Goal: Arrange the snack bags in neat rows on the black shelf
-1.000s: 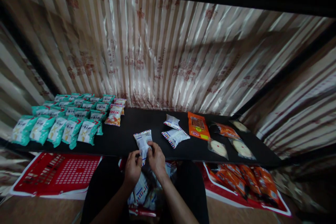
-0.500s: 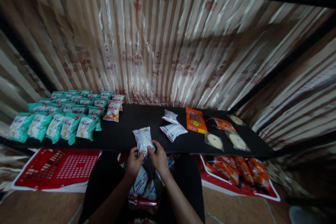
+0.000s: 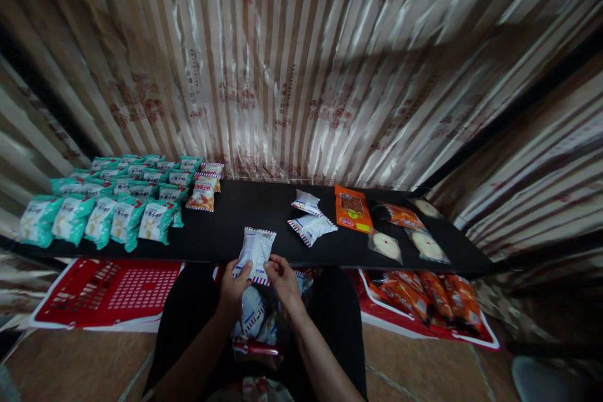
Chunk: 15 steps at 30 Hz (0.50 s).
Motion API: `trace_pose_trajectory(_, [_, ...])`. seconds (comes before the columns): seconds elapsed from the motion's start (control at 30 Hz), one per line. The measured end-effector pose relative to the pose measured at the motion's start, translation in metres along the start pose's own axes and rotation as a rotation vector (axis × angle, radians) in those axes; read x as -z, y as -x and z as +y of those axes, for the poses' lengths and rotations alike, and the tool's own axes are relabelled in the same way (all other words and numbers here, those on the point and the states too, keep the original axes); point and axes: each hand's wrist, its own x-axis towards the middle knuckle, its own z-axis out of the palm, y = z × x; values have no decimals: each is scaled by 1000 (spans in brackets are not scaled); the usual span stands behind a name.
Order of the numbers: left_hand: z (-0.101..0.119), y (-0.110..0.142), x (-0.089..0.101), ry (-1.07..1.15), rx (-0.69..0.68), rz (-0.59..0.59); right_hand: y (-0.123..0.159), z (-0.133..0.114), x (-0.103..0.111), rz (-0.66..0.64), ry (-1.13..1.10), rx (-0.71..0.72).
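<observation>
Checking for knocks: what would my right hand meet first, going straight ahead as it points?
The held packet at your right hand's fingertips; beyond it, probably the shelf, though depth is unclear.

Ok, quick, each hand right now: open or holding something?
Left hand: closed, holding the striped packet near its left side.
Right hand: closed on the same packet's lower right corner.

Open shelf (image 3: 252, 204) between held packet (image 3: 255, 251) and curtain (image 3: 264, 75)

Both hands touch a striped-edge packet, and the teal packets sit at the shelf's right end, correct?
Not quite: the head view shows the teal packets at the left end of the shelf. The left hand and right hand do touch that striped-edge packet.
</observation>
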Motion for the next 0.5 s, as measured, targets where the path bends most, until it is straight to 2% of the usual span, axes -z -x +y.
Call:
trace_pose_trajectory(0.23, [-11,-3,17,-34,-5,-64,10,-4,-5,-78,-75,-140])
trace_pose_trajectory(0.33, [-14,-2,21,-56,-2,-94,13,-6,-9,-81,-27,-153])
trace_pose_trajectory(0.5, [-8,8,26,-54,-3,-146,17,-11,-17,-85,-2,-137])
